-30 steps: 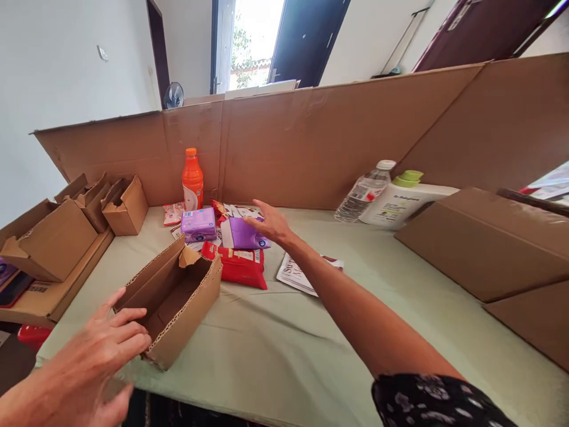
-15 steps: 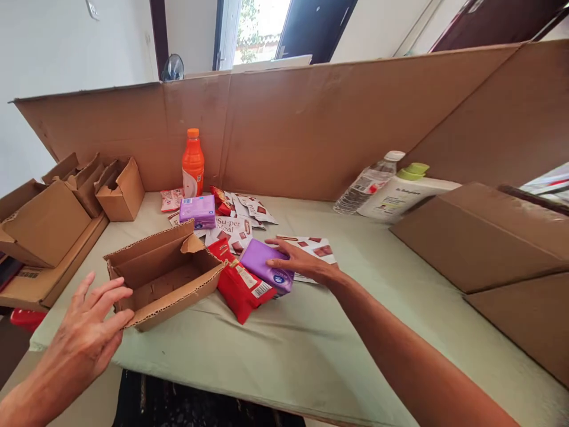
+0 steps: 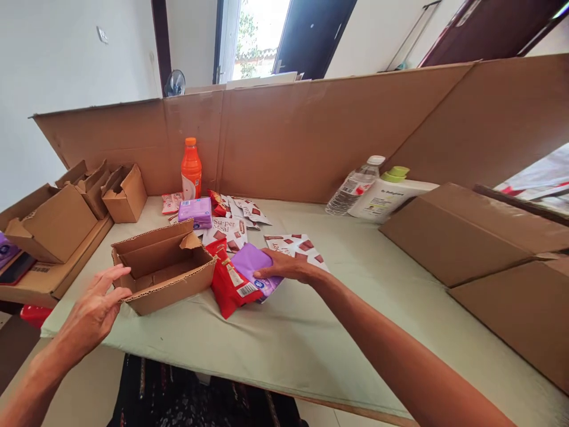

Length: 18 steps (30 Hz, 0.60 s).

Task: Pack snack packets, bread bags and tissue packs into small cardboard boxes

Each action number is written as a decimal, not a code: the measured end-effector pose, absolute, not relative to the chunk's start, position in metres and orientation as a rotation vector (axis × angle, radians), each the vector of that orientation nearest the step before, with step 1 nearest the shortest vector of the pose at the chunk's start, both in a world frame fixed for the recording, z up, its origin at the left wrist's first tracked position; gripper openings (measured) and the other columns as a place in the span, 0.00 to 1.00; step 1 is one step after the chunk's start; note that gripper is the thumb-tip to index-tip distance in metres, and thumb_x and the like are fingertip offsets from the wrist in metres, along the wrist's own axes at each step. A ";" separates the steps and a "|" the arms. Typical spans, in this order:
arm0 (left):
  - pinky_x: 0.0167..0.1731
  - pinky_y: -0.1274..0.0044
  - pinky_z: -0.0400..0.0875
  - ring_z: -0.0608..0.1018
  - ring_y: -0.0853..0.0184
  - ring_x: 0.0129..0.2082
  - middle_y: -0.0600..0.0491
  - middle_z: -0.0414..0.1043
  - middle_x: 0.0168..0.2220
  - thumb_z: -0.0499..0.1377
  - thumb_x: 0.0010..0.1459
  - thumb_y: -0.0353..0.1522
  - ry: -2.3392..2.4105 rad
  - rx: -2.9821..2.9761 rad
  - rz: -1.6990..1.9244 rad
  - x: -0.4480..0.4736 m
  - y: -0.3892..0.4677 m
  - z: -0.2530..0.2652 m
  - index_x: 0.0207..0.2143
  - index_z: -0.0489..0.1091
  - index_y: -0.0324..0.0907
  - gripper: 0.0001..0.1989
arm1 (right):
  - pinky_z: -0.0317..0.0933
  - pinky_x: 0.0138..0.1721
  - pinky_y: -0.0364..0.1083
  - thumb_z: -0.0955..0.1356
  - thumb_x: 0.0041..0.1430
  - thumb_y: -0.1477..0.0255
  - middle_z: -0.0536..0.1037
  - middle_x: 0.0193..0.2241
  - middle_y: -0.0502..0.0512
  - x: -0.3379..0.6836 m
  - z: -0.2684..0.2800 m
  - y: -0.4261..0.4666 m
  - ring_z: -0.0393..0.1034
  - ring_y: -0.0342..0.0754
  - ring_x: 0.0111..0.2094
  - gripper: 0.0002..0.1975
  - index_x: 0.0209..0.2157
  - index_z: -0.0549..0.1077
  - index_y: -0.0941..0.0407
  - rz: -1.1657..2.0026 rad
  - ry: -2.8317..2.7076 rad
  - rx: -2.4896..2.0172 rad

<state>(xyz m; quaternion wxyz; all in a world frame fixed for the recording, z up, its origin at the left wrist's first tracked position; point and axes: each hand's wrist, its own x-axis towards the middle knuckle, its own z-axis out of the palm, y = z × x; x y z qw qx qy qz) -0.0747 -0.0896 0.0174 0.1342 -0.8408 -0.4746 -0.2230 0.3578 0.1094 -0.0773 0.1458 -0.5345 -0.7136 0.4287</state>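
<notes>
My right hand (image 3: pixel 284 265) is closed on a purple soft pack (image 3: pixel 252 261) with a round blue logo, its fingers over the far side and the thumb on top. The pack tilts against a red snack packet (image 3: pixel 232 290) with a barcode. At the left end of an open cardboard box (image 3: pixel 171 292), my left hand (image 3: pixel 100 302) grips the wall by its front corner. No items show inside the box. Brown-and-white sachets (image 3: pixel 226 232) lie behind it, and another sachet (image 3: pixel 306 249) lies beyond my right hand. A second purple pack (image 3: pixel 195 212) rests behind the box.
An orange bottle (image 3: pixel 191 169) stands against the cardboard wall (image 3: pixel 275 142). Small cardboard boxes (image 3: pixel 127 196) are grouped at the left. A clear bottle (image 3: pixel 355 187) and a white pump bottle (image 3: pixel 382 198) lean at the right, beside large cardboard flaps (image 3: pixel 462 231).
My left hand has come in against the box's end, its fingers closer together. My right hand has tightened round the purple pack and tilted it. The camera view has shifted slightly.
</notes>
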 end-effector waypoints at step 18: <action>0.57 0.60 0.76 0.69 0.52 0.65 0.38 0.58 0.66 0.52 0.62 0.17 -1.484 -2.356 -0.795 -0.054 -0.108 -0.001 0.42 0.75 0.40 0.16 | 0.68 0.42 0.53 0.77 0.43 0.63 0.77 0.48 0.58 0.206 0.076 0.038 0.73 0.57 0.43 0.38 0.57 0.67 0.52 0.683 -2.308 -0.820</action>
